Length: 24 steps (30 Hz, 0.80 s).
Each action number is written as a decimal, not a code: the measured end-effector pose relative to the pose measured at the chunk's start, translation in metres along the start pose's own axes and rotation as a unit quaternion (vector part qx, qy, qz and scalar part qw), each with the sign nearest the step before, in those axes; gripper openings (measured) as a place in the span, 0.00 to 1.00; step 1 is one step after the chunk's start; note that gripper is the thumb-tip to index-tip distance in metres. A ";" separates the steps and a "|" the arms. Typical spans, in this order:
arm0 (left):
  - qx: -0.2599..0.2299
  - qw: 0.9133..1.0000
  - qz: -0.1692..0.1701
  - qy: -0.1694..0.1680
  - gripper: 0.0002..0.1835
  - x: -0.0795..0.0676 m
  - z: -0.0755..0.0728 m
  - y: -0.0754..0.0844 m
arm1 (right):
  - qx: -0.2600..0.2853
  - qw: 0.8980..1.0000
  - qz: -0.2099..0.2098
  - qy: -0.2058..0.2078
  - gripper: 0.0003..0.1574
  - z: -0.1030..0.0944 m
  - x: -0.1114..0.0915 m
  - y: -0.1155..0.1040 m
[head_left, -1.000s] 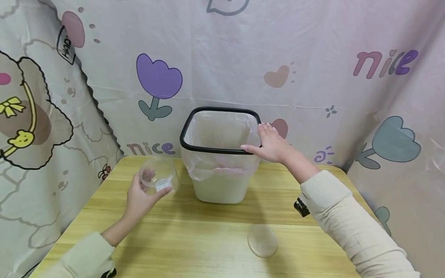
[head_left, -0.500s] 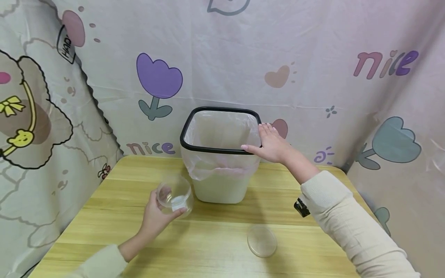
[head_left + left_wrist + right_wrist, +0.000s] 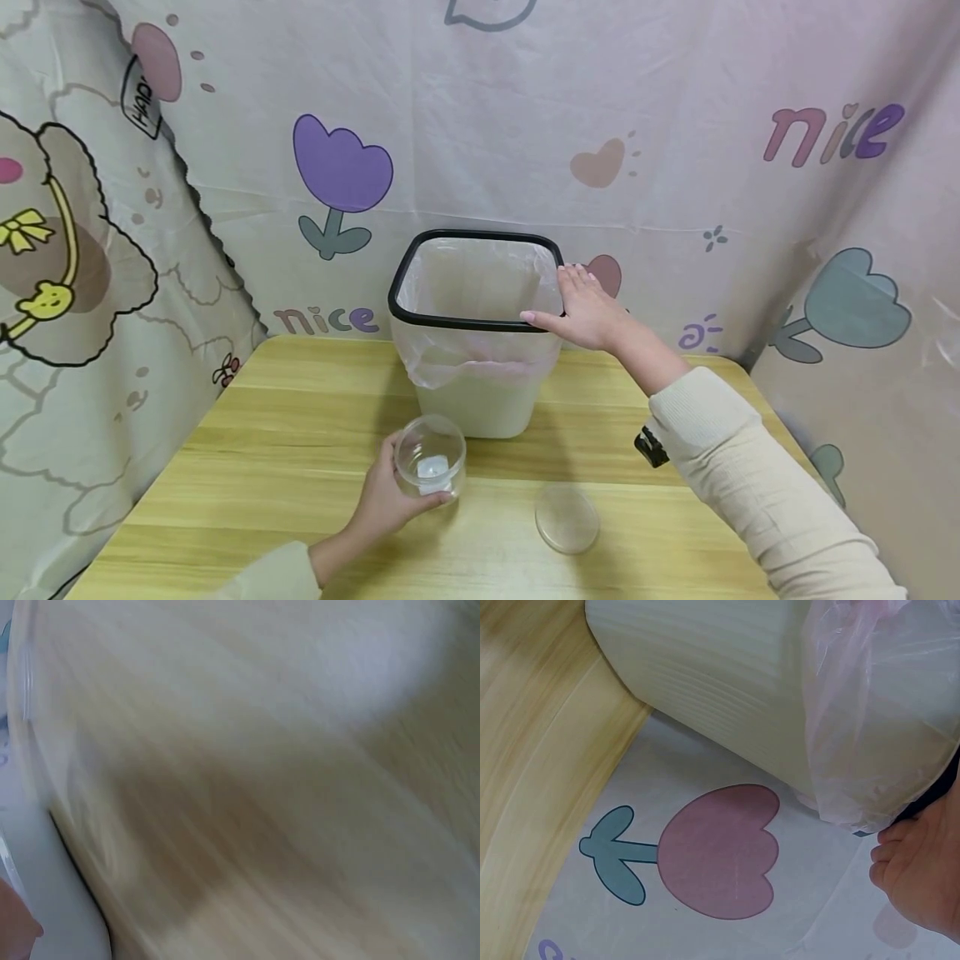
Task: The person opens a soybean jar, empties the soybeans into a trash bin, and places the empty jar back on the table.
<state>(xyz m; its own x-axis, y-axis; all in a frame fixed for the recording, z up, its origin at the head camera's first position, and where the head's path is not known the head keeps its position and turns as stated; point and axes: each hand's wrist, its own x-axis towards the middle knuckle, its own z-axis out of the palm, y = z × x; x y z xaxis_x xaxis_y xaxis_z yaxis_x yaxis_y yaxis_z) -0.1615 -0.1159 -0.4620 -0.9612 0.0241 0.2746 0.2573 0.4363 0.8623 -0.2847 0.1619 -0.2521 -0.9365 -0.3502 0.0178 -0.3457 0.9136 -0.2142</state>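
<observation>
In the head view my left hand point(image 3: 384, 500) grips a clear round plastic tub point(image 3: 430, 446) by its side, fingers behind it and thumb along the near side. A white patch shows at the tub's bottom. It is held low in front of the bin, mouth up. My right hand point(image 3: 588, 312) rests on the near right corner of the bin's black rim point(image 3: 467, 323), fingers extended and thumb along the front. The bin point(image 3: 476, 408) is cream-coloured with a translucent pinkish bag point(image 3: 442, 358) folded over its edge. Only a fingertip point(image 3: 15, 926) shows in the left wrist view.
A clear round lid point(image 3: 567, 518) lies flat on the wooden table point(image 3: 247, 467), right of the tub. Behind the table hangs a printed cloth point(image 3: 495, 117) with flowers and words; another patterned cloth point(image 3: 60, 467) borders the left side.
My left hand has carried the clear tub rightward and nearer, from left of the bin to in front of it. The right hand stays on the rim; bin and lid have not moved.
</observation>
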 end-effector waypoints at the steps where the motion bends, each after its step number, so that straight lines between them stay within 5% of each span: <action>1: -0.003 1.000 0.004 -0.005 0.55 -0.001 0.003 0.000 | 0.001 1.000 0.000 0.000 0.64 0.000 0.000 0.000; 8: -0.028 0.998 0.033 -0.039 0.55 -0.008 0.025 -0.001 | 0.006 1.000 0.000 0.000 0.64 0.001 0.000 0.000; 15: -0.056 0.995 0.011 -0.080 0.56 -0.013 0.046 -0.001 | 0.006 1.000 -0.003 0.002 0.65 0.002 -0.001 0.001; 24: -0.027 0.993 0.026 -0.111 0.56 -0.019 0.063 -0.005 | 0.010 1.000 -0.003 0.009 0.64 0.002 0.000 0.000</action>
<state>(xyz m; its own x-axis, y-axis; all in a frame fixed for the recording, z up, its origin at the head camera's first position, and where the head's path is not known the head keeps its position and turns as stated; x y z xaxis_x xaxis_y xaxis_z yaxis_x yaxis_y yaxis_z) -0.1507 -0.0622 -0.4983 -0.9430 0.2461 0.2243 0.3068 0.3805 0.8724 -0.2844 0.1618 -0.2545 -0.9353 -0.3520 0.0373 -0.3506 0.9069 -0.2338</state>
